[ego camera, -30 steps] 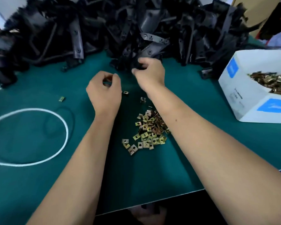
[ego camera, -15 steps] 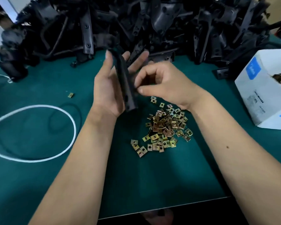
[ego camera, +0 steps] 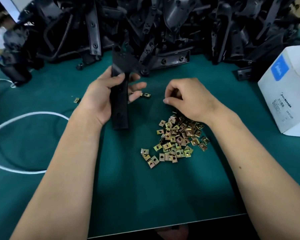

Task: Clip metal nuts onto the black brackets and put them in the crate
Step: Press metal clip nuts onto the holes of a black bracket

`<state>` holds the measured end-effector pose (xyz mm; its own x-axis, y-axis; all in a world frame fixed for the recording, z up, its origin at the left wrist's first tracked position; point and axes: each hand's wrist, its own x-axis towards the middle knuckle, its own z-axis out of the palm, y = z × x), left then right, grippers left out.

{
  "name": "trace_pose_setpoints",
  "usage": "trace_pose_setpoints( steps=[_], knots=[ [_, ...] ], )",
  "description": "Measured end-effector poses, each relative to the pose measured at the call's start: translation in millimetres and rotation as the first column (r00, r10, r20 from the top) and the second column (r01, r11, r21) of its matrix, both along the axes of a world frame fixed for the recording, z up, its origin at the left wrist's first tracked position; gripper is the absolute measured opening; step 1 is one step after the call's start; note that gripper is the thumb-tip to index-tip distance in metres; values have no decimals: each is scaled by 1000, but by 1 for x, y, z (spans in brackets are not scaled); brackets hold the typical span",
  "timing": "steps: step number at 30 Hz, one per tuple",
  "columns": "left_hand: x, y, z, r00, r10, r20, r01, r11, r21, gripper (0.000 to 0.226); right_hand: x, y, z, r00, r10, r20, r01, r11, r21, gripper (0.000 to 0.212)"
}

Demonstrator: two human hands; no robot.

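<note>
Left hand [ego camera: 100, 97] grasping bracket [ego camera: 119, 101] mid-length, ends protruding; right hand [ego camera: 189, 99] curled above nuts [ego camera: 177, 141], contents untellable, mid-tabletop.

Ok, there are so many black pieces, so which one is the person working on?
Look in front of the big black heap at the back of the green table. The left hand holds one black bracket. It is the only one lifted clear of the heap, standing nearly upright in the fingers.

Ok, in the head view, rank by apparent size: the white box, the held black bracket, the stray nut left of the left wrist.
1. White box, though cut off by the frame edge.
2. Black bracket in the left hand.
3. Stray nut, smallest.
</note>
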<state>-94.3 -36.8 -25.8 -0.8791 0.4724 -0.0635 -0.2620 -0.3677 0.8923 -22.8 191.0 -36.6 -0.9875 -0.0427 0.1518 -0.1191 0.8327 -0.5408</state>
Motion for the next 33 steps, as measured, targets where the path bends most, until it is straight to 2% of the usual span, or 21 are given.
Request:
trace_pose_setpoints(
  steps=[4, 8, 11, 14, 17, 20, 23, 26, 33],
  knots=[
    [2, 1, -11, 993, -101, 57, 99, 994, 35, 37, 2, 3, -1, 994, -98, -44, 85, 969, -234, 7],
    [0, 0, -12, 986, -163, 37, 160, 984, 78, 67, 1, 2, -2, 989, -141, -43, 112, 912, -394, 10],
    [3, -1, -11, 969, -245, 21, 243, 968, 55, 60, 0, 1, -4, 987, -159, -28, 124, 857, -501, 14],
    [5, 2, -10, 950, -311, 30, 309, 949, 58, 45, 0, -1, -1, 985, -169, -26, 109, 737, -667, 11],
    [5, 6, -12, 949, -312, -29, 312, 950, -14, 39, 1, -5, 3, 984, -180, -9, 108, 628, -771, 15],
    [6, 10, -14, 963, -267, -34, 265, 963, -56, 46, 3, -10, 6, 990, -133, 34, 99, 520, -848, 18],
    [7, 13, -13, 977, -214, -13, 214, 977, -12, 51, 4, -13, 6, 994, -85, 70, 100, 442, -891, 25],
    [10, 14, -11, 975, -221, 2, 221, 975, 1, 47, 5, -17, 6, 993, -77, 91, 116, 470, -875, 38],
    [10, 12, -8, 978, -208, -22, 205, 975, -89, 41, 7, -25, 6, 990, -100, 95, 131, 461, -878, 28]
  ],
)
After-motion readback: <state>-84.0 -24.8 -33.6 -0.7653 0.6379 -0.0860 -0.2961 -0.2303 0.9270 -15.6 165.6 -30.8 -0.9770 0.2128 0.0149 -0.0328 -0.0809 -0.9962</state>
